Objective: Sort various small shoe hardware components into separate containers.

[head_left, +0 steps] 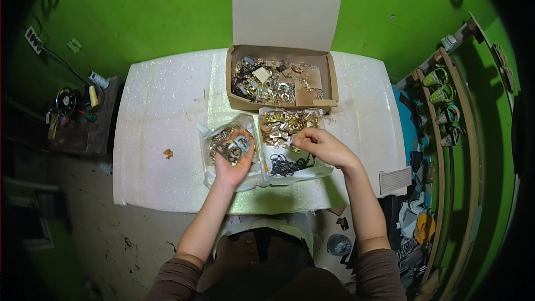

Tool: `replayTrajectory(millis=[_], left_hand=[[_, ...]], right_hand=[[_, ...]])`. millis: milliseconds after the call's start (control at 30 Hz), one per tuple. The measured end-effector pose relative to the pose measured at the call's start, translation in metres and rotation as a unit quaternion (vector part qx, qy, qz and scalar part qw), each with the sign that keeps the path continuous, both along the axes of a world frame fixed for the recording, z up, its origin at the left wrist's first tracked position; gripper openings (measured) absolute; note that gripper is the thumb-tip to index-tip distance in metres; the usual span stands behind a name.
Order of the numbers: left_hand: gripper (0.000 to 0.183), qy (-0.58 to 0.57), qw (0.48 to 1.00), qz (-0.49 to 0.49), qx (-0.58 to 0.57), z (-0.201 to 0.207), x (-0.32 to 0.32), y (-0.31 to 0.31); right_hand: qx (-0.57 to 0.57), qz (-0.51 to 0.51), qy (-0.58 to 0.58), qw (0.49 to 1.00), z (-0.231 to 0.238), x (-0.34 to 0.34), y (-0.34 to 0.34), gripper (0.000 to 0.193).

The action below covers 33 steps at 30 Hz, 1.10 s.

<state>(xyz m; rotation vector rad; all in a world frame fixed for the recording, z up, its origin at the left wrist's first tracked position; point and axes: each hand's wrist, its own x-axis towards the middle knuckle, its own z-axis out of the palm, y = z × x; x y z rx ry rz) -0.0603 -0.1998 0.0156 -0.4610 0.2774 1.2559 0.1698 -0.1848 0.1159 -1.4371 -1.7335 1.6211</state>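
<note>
My left hand [234, 168] is palm up and cupped around several metal buckles [238, 146], some ring-shaped and silver. It rests over a white-lined tray [208, 180] full of small metal pieces. My right hand [320, 146] hovers above a second lined tray [301, 176], thumb and fingertips pinched together. Whatever is in that pinch is too small to make out. Gold-coloured metal fittings [276, 128] fill the far part of this tray, and a bundle of black chain [284, 165] lies in its near part.
Behind the trays stands an open cardboard box [239, 103] of mixed metal fittings, lid raised. A small brown scrap [168, 154] lies on the white tabletop [161, 106]. A grey ribbed card [395, 180] sits at its right edge. Shoes [443, 95] line a rack at right; thread spools [93, 96] stand at left.
</note>
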Motion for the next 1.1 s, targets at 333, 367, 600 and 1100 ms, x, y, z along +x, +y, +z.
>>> replayTrajectory(millis=[333,367,600,1100], left_hand=[[0.024,0.036,0.998,0.041,-0.008,-0.002,0.028,-0.008],[0.024,0.034,0.998,0.048,-0.009,-0.002,0.028,-0.011],[0.024,0.063,0.991,0.114,-0.026,-0.007,0.027,-0.020],[0.025,0.050,0.986,0.153,-0.036,-0.016,0.026,-0.036]], right_hand=[[0.049,0.196,-0.328,0.923,-0.085,0.027,0.001,0.021],[0.049,0.223,-0.341,0.912,-0.084,0.028,0.000,0.025],[0.127,0.296,-0.335,0.886,-0.111,0.025,0.006,0.030],[0.145,0.298,-0.143,0.933,-0.094,0.008,0.002,0.025]])
